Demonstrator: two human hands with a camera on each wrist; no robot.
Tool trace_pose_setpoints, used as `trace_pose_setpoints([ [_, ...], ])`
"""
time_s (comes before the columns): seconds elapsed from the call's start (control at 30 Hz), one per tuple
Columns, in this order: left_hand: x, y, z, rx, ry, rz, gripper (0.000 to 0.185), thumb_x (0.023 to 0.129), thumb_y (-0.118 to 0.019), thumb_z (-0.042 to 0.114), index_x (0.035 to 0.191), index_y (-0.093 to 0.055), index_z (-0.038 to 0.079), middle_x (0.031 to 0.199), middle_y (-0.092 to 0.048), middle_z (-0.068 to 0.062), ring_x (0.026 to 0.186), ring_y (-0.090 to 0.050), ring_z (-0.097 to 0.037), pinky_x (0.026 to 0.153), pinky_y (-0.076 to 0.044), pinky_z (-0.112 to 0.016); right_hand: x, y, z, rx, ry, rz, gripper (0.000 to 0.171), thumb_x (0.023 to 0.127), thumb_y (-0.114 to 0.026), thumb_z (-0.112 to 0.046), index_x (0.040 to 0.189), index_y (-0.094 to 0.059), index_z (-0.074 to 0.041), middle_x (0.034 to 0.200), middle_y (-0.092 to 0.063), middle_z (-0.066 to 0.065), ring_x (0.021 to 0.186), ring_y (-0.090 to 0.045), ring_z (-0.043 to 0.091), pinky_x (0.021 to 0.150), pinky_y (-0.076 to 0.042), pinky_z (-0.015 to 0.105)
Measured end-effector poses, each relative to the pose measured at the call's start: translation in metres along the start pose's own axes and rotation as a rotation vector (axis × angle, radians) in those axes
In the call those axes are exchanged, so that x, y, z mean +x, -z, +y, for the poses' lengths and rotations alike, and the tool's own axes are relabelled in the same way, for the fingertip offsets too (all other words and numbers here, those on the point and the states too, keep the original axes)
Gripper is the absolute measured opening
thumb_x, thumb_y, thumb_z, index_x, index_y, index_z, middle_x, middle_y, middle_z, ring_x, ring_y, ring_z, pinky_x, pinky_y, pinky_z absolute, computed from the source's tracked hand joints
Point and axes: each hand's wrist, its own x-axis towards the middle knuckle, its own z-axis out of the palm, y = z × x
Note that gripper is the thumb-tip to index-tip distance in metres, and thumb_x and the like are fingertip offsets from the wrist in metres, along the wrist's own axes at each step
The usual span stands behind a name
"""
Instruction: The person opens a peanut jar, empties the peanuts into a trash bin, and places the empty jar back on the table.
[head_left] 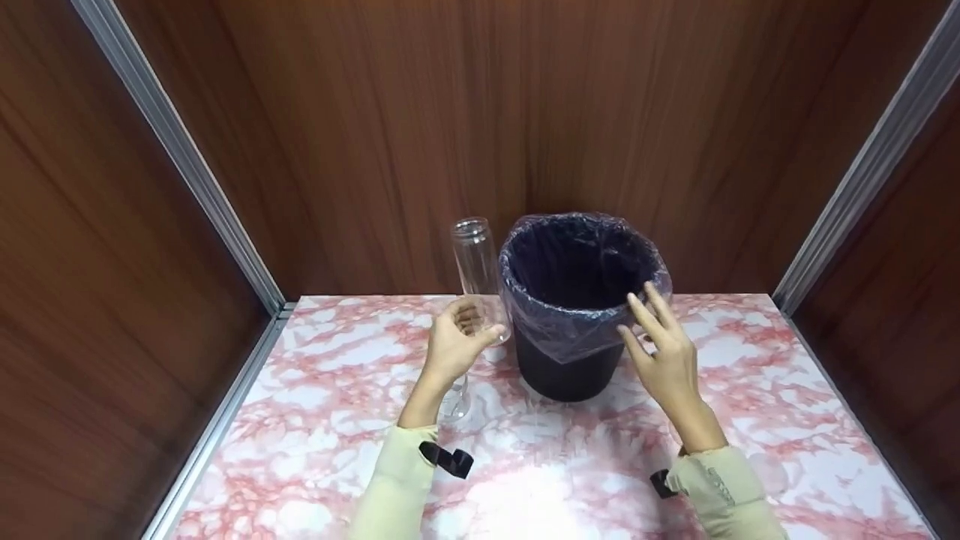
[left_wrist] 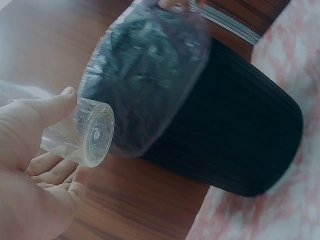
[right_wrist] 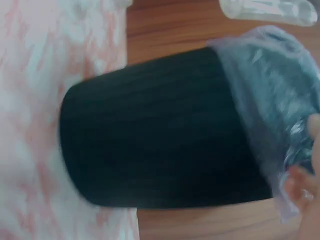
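Observation:
My left hand [head_left: 454, 341] grips a clear plastic bottle [head_left: 474, 259] around its middle, flat end up and narrow end down near the tabletop. In the left wrist view the thumb and fingers [left_wrist: 50, 107] curl round the bottle [left_wrist: 95, 132]. Just right of it stands a black ribbed bin [head_left: 570, 367] with a thin bluish plastic liner [head_left: 555, 322] folded over its rim. My right hand [head_left: 660, 345] is at the bin's right side, fingers straight and spread, its fingertips [right_wrist: 300, 182] touching the liner [right_wrist: 275, 90]. The bin [right_wrist: 160, 130] looks empty inside.
The bin and hands are over a pink-and-white marbled tabletop [head_left: 322, 420]. Brown wood-grain walls [head_left: 420, 135] close in the back and both sides, with metal strips [head_left: 187, 165] at the corners. Both forearms wear pale sleeves with black wrist straps [head_left: 448, 459].

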Motion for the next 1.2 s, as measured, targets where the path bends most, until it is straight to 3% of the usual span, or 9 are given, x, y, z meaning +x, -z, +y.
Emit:
trace_pose_setpoints([
  [0.1,-0.008,-0.001,-0.008,0.084,-0.002,-0.018,0.063,0.075,-0.084,0.010,0.125,-0.051,-0.010,0.113,-0.061,-0.023,0.106,-0.059,-0.035,0.094,-0.049,-0.041,-0.013,0.006,-0.006,0.062,-0.019,0.069,0.060,0.074,-0.078,0.012,0.130,-0.060,-0.002,0.147,-0.042,0.015,0.076,-0.064,0.011,0.056,-0.050,0.011],
  [0.2,-0.017,-0.001,-0.016,0.169,-0.025,-0.035,0.062,0.075,-0.084,0.012,0.124,-0.051,-0.008,0.114,-0.060,-0.022,0.108,-0.059,-0.035,0.095,-0.048,-0.038,-0.023,0.016,-0.019,0.149,-0.088,0.128,0.053,0.074,-0.072,0.020,0.124,-0.061,0.007,0.143,-0.045,0.021,0.082,-0.063,0.007,0.058,-0.049,0.009],
  [0.37,-0.029,-0.005,-0.027,0.294,-0.080,-0.023,0.063,0.072,-0.085,0.015,0.122,-0.050,0.000,0.110,-0.062,-0.019,0.101,-0.062,-0.032,0.090,-0.052,-0.038,-0.027,0.037,-0.048,0.206,-0.182,0.128,0.035,0.078,-0.065,0.023,0.111,-0.065,0.013,0.123,-0.055,0.030,0.081,-0.060,0.006,0.065,-0.048,0.009],
  [0.57,-0.042,-0.013,-0.044,0.399,-0.097,-0.047,0.059,0.069,-0.086,0.020,0.116,-0.054,0.004,0.096,-0.064,-0.011,0.087,-0.062,-0.027,0.077,-0.053,-0.035,-0.035,0.057,-0.056,0.205,-0.296,0.051,0.027,0.083,-0.063,0.018,0.109,-0.066,0.012,0.112,-0.059,0.030,0.078,-0.059,0.004,0.063,-0.047,0.010],
  [0.8,-0.060,-0.021,-0.079,0.481,-0.064,-0.110,0.051,0.068,-0.087,0.021,0.102,-0.054,0.002,0.081,-0.056,-0.011,0.071,-0.048,-0.018,0.060,-0.044,-0.030,-0.067,0.063,-0.030,0.115,-0.440,-0.072,0.024,0.087,-0.066,0.008,0.109,-0.071,0.001,0.107,-0.066,0.014,0.071,-0.061,0.004,0.058,-0.049,0.012],
  [0.97,-0.070,-0.027,-0.101,0.468,-0.006,-0.139,0.057,0.069,-0.087,0.019,0.110,-0.054,-0.002,0.090,-0.060,-0.015,0.078,-0.054,-0.023,0.066,-0.047,-0.033,-0.086,0.067,-0.022,0.123,-0.543,-0.225,0.022,0.092,-0.065,-0.001,0.113,-0.069,-0.005,0.105,-0.066,0.006,0.072,-0.063,0.010,0.060,-0.052,0.019],
  [1.2,-0.080,-0.033,-0.120,0.393,0.003,-0.183,0.059,0.072,-0.085,0.011,0.118,-0.052,-0.005,0.105,-0.062,-0.022,0.091,-0.060,-0.035,0.076,-0.052,-0.040,-0.098,0.072,-0.019,0.155,-0.566,-0.313,0.019,0.092,-0.065,-0.003,0.111,-0.069,-0.004,0.104,-0.069,0.010,0.072,-0.064,0.012,0.061,-0.054,0.023],
])
